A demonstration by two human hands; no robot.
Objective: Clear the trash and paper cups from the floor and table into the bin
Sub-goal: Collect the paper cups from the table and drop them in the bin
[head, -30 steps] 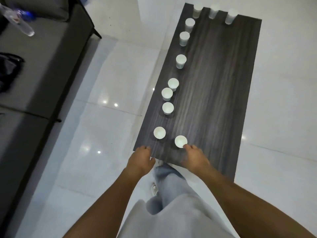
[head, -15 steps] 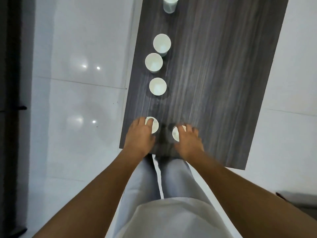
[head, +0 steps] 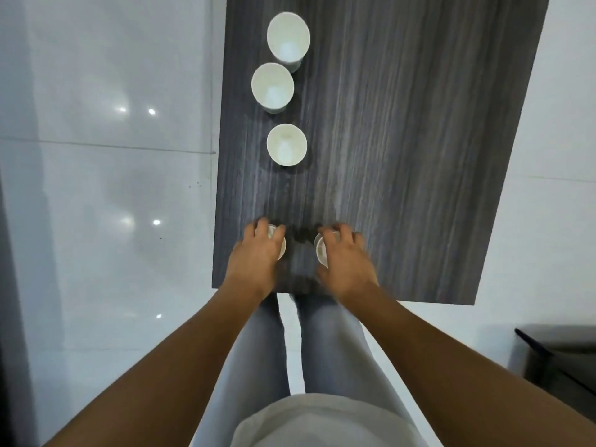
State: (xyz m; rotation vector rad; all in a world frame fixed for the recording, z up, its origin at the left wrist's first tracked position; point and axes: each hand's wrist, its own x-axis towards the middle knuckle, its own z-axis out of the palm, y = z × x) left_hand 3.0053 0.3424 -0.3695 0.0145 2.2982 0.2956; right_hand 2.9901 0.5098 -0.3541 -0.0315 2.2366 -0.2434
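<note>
Two white paper cups stand at the near end of the dark wooden table (head: 419, 156). My left hand (head: 258, 256) grips the left cup (head: 281, 250) from above, fingers curled round its rim. My right hand (head: 345, 259) grips the right cup (head: 321, 251) the same way. Both cups are mostly hidden under the hands. Three more white paper cups stand upright and empty in a row farther up the table's left side: one (head: 286, 144), one (head: 272, 86), one (head: 288, 38).
Glossy white tiled floor (head: 113, 221) lies left and right of the table. A dark object (head: 561, 359), only partly in view, sits at the lower right. My grey-trousered legs (head: 290, 350) stand against the table's near edge.
Both hands reached forward from the table's near edge onto the two nearest cups and closed round them. The camera has tilted down and moved closer.
</note>
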